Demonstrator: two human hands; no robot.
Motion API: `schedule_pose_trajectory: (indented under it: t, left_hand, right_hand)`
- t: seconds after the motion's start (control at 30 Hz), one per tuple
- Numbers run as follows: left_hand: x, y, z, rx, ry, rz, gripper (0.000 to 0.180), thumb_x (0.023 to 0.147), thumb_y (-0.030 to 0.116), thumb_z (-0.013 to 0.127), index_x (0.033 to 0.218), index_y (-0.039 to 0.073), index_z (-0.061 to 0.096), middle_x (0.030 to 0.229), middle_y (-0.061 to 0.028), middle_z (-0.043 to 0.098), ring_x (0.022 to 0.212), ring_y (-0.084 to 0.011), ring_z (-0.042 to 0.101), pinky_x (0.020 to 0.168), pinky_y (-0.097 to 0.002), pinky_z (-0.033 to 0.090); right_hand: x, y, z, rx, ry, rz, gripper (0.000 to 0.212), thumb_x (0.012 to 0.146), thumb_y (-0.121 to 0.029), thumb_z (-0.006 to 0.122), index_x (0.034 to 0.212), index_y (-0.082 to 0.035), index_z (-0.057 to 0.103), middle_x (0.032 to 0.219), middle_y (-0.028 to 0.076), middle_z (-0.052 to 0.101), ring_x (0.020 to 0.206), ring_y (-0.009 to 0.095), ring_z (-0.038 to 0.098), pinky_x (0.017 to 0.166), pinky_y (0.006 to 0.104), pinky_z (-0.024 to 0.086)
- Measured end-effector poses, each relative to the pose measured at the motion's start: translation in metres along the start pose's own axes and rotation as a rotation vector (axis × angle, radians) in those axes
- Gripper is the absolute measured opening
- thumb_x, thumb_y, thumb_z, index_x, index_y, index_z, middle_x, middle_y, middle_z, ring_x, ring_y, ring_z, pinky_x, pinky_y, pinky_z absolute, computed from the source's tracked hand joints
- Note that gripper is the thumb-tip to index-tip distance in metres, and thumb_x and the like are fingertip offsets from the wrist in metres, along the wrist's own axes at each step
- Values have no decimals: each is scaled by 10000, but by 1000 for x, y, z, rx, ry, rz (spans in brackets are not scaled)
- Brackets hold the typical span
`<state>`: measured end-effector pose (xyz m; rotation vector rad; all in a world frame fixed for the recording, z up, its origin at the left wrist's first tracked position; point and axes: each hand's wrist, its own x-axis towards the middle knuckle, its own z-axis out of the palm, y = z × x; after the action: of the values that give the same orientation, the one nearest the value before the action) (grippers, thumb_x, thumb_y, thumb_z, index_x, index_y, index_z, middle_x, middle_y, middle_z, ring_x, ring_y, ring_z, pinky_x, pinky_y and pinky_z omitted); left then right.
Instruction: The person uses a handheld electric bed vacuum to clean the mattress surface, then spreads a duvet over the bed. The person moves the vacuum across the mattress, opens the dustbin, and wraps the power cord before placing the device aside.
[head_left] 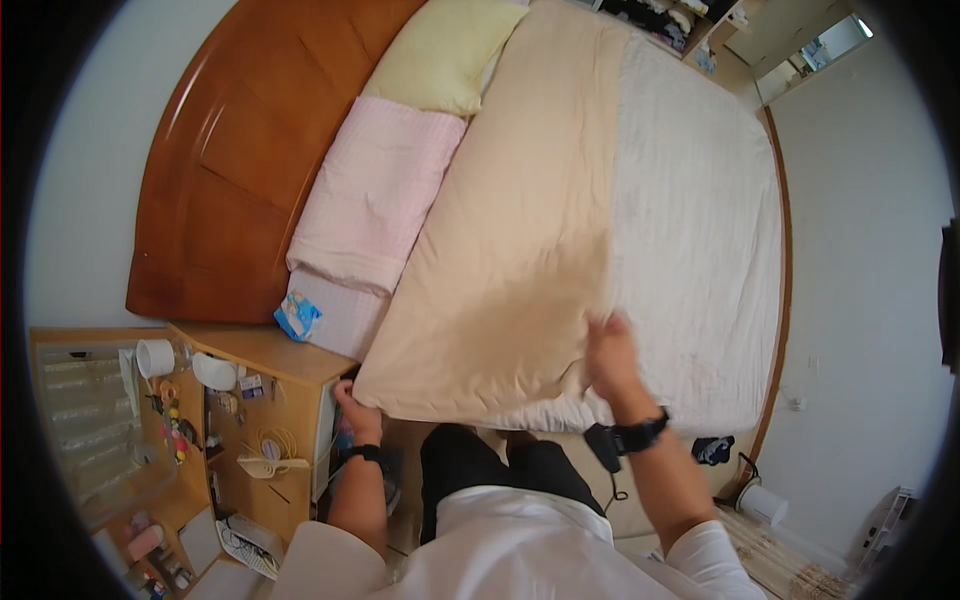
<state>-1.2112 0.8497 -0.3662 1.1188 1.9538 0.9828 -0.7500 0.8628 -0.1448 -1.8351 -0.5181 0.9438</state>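
Observation:
A beige quilt [520,190] lies folded in a long strip across the bed, from the far edge to the near edge. My left hand [360,412] is closed at the quilt's near left corner, next to the wooden cabinet. At the near right corner, my right hand [610,355] is closed on the quilt's edge, its fingers slightly blurred. Between the hands the near edge of the cloth looks rumpled. White bedding [695,220] covers the mattress to the right of the quilt.
A pink pillow [380,190] and a yellow pillow [450,55] lie along the brown headboard [250,150]. A blue packet [298,317] sits by the wooden cabinet [270,350]. White cups [155,358] and a coiled cable [275,447] are at the left; a white bin [765,503] stands lower right.

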Motion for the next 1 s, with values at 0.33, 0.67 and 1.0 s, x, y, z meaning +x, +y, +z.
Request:
schedule_pose_trajectory:
  t: [0.33,0.67,1.0]
  left_hand:
    - [4,-63,-11,334,-227,35,277,871,53,675,1082,84,500,951,-153,599,925,-341,596,867,-404,478]
    - [36,-143,24,727,-467,129,317,872,-90,547,1157,50,546,1143,-263,645,1114,-459,627,934,-491,503]
    - [61,-126,39,915,-576,-204,194,991,3,442,1124,4,583,1142,-266,687,1088,-478,651,906,-515,531]
  right_hand:
    - [-68,215,-55,-786,94,208,233,1020,-171,578,1118,31,640,999,327,710,973,543,670,823,561,536]
    - [-30,441,-27,-806,-13,359,273,1022,-201,578,1179,19,619,1026,339,703,1007,548,659,838,592,522]
    - [-55,424,-35,-709,54,315,208,1038,-172,571,1128,9,622,886,318,703,876,554,665,716,591,525]
